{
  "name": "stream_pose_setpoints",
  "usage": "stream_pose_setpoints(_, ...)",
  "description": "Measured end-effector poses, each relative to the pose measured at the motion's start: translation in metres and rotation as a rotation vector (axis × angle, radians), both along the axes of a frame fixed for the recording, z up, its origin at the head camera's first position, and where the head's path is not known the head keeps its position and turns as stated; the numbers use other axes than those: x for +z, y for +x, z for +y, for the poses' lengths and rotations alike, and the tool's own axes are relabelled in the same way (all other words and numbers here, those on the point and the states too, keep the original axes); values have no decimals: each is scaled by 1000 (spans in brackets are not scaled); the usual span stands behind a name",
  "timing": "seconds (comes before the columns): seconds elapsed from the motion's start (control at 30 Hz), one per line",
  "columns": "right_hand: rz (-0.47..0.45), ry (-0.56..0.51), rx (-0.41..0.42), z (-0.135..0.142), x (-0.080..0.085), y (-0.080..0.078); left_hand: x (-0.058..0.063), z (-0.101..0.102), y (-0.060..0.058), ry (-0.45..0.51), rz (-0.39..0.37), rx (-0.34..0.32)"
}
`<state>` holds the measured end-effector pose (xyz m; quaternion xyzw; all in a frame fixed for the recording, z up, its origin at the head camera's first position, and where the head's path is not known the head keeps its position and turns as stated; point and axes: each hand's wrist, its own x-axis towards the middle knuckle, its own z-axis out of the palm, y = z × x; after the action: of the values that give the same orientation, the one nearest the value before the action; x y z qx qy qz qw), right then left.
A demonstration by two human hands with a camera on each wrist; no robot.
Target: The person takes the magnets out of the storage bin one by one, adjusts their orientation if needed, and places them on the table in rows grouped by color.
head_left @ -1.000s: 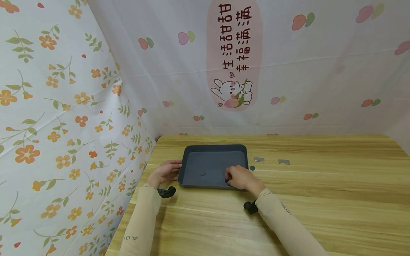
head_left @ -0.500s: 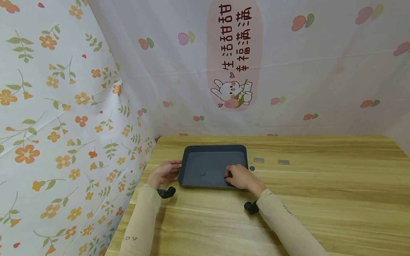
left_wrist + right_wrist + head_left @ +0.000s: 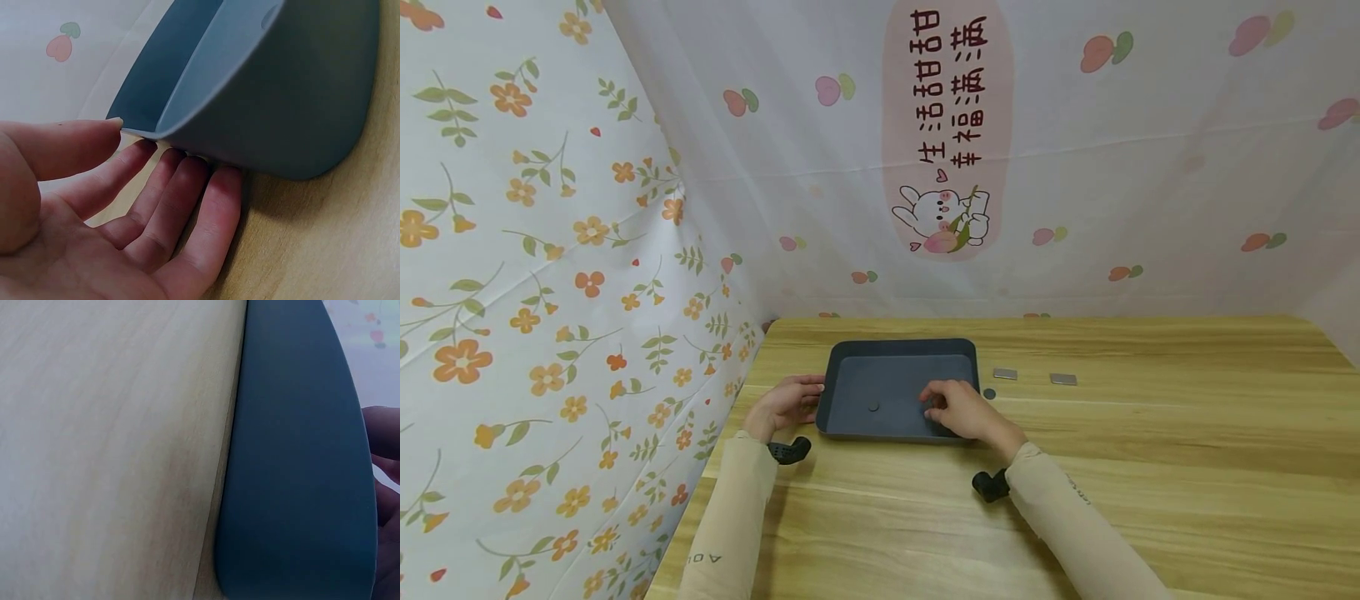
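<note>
Resting on the outside of the tray (image 3: 902, 379) at its left end, the left hand (image 3: 786, 406) shows in the head view with its fingers extended and relaxed, touching the wall. The right hand (image 3: 966, 410) is over the right part of the tray, near its front corner, fingers bent and parted from the thumb, with a gap between the tips; what lies behind these fingertips is too small to make out. The tray sits upright on the wooden table (image 3: 880, 517), its hollow facing up and its long axis running left to right, roughly parallel to the table's far edge. A small dark disc (image 3: 873, 407) lies flat on its floor, left of the right hand. Just beyond the right wall is a second disc (image 3: 989, 394), and near it two grey rectangular plates (image 3: 1005, 374) (image 3: 1063, 379) lie side by side but apart, long sides also running left to right.

In the left wrist view, four gently curved fingertips touch the outer wall below the rim, while the thumb tip meets the rim's corner.

In the right wrist view, the tray's outer wall stands along the table, and parts of fingers show beyond its rim, cut off by the picture's edge.
</note>
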<state>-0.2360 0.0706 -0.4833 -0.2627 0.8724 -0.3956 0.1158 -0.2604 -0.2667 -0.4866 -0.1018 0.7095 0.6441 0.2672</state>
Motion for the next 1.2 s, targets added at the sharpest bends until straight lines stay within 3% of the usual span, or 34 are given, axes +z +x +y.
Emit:
stream_pose_setpoints(0.57,0,-93,-40,8,5,-2,7,2,-2,-47,7,4)
stream_pose_setpoints(0.9,-19,-180,-75,24,17,-6,6,2,-3,-63,17,-3)
stream_pose_setpoints(1.2,20,-195,-141,40,29,-8,6,3,-3,-74,23,1)
